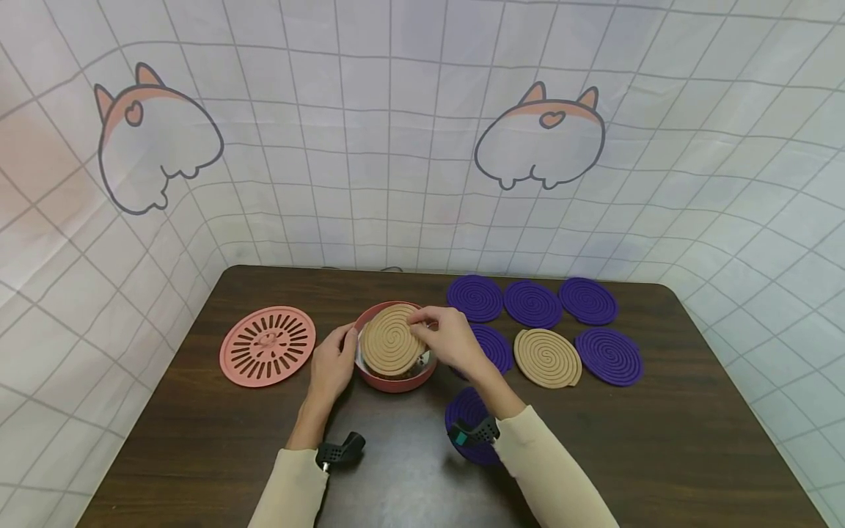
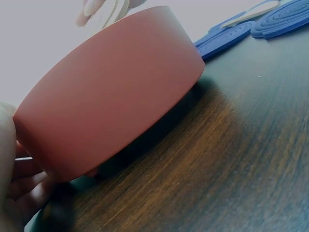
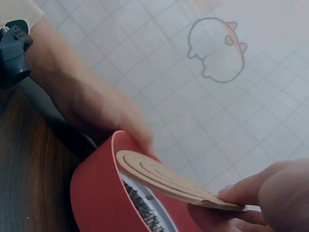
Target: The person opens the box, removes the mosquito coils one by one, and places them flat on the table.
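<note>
My left hand holds the left side of a round red mosquito coil holder, thumb at its rim. A tan mosquito coil is pinched by its right edge between the thumb and fingers of my right hand. That coil lies over the holder's mouth, and in the right wrist view its far edge is inside the rim. Beneath it, dark and pale broken bits lie in a light-coloured liner. The left wrist view shows mostly the holder's outer wall.
A pink slotted lid lies to the left. Several purple coils and one tan coil are spread on the dark wooden table at right; one purple coil is under my right wrist. A white grid-patterned cloth hangs behind.
</note>
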Action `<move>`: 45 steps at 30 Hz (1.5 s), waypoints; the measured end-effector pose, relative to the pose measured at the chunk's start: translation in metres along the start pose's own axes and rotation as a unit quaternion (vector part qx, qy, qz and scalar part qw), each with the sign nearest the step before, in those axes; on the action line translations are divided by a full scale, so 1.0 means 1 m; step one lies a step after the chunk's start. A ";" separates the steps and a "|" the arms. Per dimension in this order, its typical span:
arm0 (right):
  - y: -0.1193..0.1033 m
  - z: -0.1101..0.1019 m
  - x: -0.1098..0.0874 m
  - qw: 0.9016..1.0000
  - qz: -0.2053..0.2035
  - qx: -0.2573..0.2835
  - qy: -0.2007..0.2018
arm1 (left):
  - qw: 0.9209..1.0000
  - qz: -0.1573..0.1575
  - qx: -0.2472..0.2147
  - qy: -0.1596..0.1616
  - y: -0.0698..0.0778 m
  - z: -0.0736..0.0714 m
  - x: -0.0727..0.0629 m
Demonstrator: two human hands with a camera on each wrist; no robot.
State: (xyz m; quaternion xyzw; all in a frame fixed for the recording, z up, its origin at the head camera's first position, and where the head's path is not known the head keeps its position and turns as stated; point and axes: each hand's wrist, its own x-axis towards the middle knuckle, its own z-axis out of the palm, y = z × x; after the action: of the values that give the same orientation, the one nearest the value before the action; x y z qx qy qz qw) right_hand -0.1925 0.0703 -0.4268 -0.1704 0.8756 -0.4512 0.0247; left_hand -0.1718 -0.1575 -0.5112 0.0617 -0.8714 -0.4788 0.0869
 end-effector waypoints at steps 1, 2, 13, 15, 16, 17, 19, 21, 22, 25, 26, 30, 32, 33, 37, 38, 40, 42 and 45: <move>0.000 -0.002 -0.002 1.000 -0.001 0.002 0.004 | 1.000 0.001 -0.001 0.001 0.000 0.000 0.000; 0.001 -0.004 -0.003 1.000 -0.003 0.003 0.007 | 1.000 0.001 -0.001 0.002 0.000 0.000 0.000; 0.010 -0.031 -0.025 0.999 -0.002 0.024 0.038 | 1.000 0.000 -0.001 0.007 0.000 0.002 0.000; 0.012 -0.035 -0.029 0.999 0.000 0.030 0.044 | 1.000 -0.001 -0.002 0.008 0.000 0.002 0.000; 0.013 -0.036 -0.031 0.998 0.002 0.033 0.046 | 1.000 -0.002 -0.002 0.008 0.000 0.002 0.000; 0.014 -0.038 -0.032 0.998 0.003 0.036 0.049 | 1.000 -0.003 -0.001 0.007 0.000 0.002 0.000; 0.016 -0.040 -0.035 0.998 0.004 0.038 0.055 | 1.000 -0.002 -0.001 0.005 0.000 0.002 0.001; 0.018 -0.043 -0.038 0.997 0.006 0.044 0.059 | 1.000 -0.004 -0.001 0.004 0.000 0.001 0.000; 0.019 -0.045 -0.040 0.997 0.009 0.049 0.060 | 1.000 -0.005 0.000 0.002 0.000 0.001 0.000; 0.022 -0.051 -0.047 0.996 0.010 0.061 0.060 | 1.000 -0.006 0.001 0.000 0.000 0.001 0.000; 0.024 -0.053 -0.049 0.996 0.010 0.062 0.061 | 1.000 -0.006 0.000 0.000 0.000 0.002 0.000; 0.031 -0.063 -0.058 0.996 0.002 0.067 0.060 | 1.000 -0.003 -0.003 0.003 -0.001 0.002 0.000; 0.034 -0.067 -0.063 0.996 0.003 0.072 0.059 | 1.000 0.000 -0.004 0.003 -0.001 0.002 0.000; 0.036 -0.069 -0.065 0.996 0.003 0.073 0.059 | 1.000 0.000 -0.005 0.003 -0.001 0.002 0.001; 0.043 -0.076 -0.074 0.995 0.012 0.079 0.056 | 1.000 -0.001 -0.002 -0.001 -0.001 0.001 0.001; 0.045 -0.077 -0.076 0.995 0.013 0.078 0.056 | 1.000 -0.002 -0.002 -0.001 -0.001 0.001 0.001; 0.048 -0.080 -0.081 0.995 0.015 0.079 0.055 | 1.000 -0.005 -0.002 -0.003 -0.001 0.001 0.001; 0.052 -0.083 -0.085 0.995 0.019 0.076 0.056 | 1.000 -0.007 -0.002 -0.004 0.000 0.000 0.001; 0.057 -0.089 -0.095 0.995 0.030 0.076 0.063 | 1.000 -0.011 -0.002 -0.010 0.001 0.001 0.000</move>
State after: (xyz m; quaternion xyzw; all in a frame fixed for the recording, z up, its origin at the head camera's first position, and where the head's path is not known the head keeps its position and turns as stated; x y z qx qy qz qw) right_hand -0.1367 0.2005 -0.4307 -0.1124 0.8434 -0.5254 -0.0042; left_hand -0.1719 -0.1563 -0.5110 0.0661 -0.8707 -0.4819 0.0729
